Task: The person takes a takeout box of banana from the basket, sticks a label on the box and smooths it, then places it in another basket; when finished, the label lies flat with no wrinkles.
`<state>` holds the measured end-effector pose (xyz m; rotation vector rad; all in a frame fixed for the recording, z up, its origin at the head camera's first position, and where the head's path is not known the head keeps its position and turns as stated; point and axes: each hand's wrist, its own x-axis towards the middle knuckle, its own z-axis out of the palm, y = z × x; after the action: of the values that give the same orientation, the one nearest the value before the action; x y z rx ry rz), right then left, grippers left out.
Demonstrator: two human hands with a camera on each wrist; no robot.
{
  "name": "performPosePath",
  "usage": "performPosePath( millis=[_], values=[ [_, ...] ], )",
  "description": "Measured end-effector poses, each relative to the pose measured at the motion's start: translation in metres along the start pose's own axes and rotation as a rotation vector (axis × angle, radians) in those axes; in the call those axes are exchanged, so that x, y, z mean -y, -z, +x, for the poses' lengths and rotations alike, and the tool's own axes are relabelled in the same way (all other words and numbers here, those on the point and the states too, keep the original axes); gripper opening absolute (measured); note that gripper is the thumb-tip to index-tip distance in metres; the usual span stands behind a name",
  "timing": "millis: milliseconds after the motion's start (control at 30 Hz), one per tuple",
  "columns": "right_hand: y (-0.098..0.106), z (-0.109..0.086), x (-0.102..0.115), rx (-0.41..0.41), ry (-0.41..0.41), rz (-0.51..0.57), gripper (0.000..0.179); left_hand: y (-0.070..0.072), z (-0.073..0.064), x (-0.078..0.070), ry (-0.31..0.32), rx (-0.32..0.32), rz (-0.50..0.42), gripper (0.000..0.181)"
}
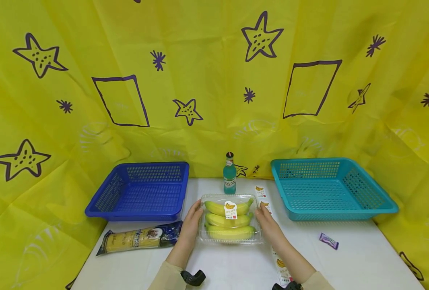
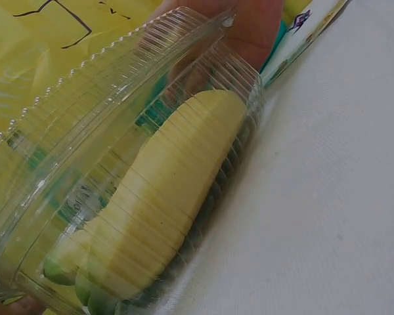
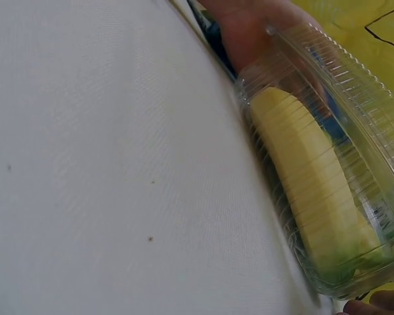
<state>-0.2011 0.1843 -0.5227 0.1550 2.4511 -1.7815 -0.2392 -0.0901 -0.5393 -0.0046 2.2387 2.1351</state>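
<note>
A clear plastic clamshell box with ridged sides lies on the white table between my hands. Inside are three yellow bananas with greenish ends, and a white banana sticker is on the lid. My left hand grips the box's left side, while my right hand holds it from the right. Through the ridged wall in the left wrist view, the nearest banana shows close up. Part of a strip of banana stickers shows beside and under the right forearm.
A blue basket stands at the back left, a teal basket at the back right. Behind the box is a bottle of green liquid. A pasta packet lies left, a small purple wrapped packet right. A yellow curtain closes the back.
</note>
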Motion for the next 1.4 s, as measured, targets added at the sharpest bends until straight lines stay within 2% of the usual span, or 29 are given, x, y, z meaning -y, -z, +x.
performPosePath(
  millis=[433,667,833,1033,1400],
  values=[
    [0.002,0.000,0.005,-0.002,0.002,0.020,0.076,-0.004,-0.001,-0.006,0.018,-0.023,-0.042,0.052],
    [0.012,-0.009,0.015,0.018,0.045,0.031,0.075,-0.009,-0.003,-0.018,0.011,-0.043,-0.043,0.051],
    [0.023,-0.012,0.026,0.052,0.059,0.103,0.075,-0.014,-0.005,-0.032,-0.019,-0.024,-0.071,0.053],
    [0.041,-0.019,0.045,0.054,0.030,0.168,0.076,-0.029,-0.006,-0.054,-0.050,-0.005,-0.106,0.053],
    [0.092,-0.017,0.060,0.015,0.075,0.185,0.076,-0.068,-0.002,-0.082,-0.040,0.084,-0.133,0.056]
  ],
)
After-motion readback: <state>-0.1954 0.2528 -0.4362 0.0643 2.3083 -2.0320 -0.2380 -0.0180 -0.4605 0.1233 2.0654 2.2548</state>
